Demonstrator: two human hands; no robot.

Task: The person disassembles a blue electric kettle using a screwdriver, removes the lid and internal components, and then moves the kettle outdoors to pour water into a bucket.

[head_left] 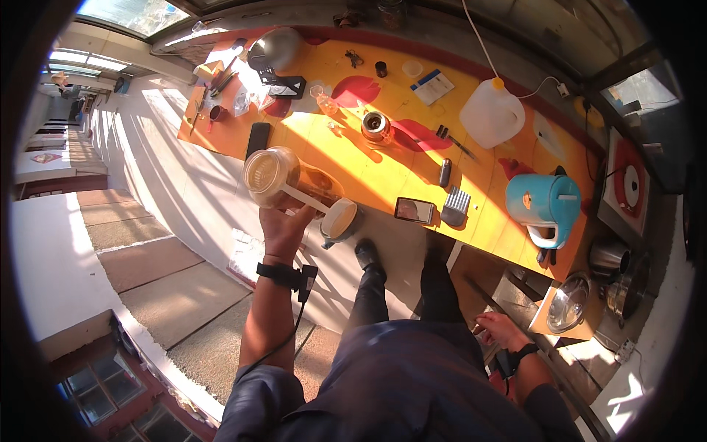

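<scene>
My left hand [285, 232] is closed around a clear plastic jug [294, 177] with a pale ribbed round end and a white strip-like handle, raised at the table's near left edge. Amber colour shows through its wall. Just right of that hand is a grey-blue round vessel [340, 225] with a pale top; whether it touches the jug I cannot tell. My right hand [502, 331] hangs low beside my right hip, away from the table. Its fingers are loosely bent and a little apart, with nothing visible in them.
The yellow table [339, 166] holds an orange jar [375, 127], a white jerrycan [492, 114], a blue electric kettle [541, 208], a phone [414, 210], and a black-and-grey slotted piece [456, 206]. Metal pots [610, 258] and a glass lid [568, 302] stand at the right.
</scene>
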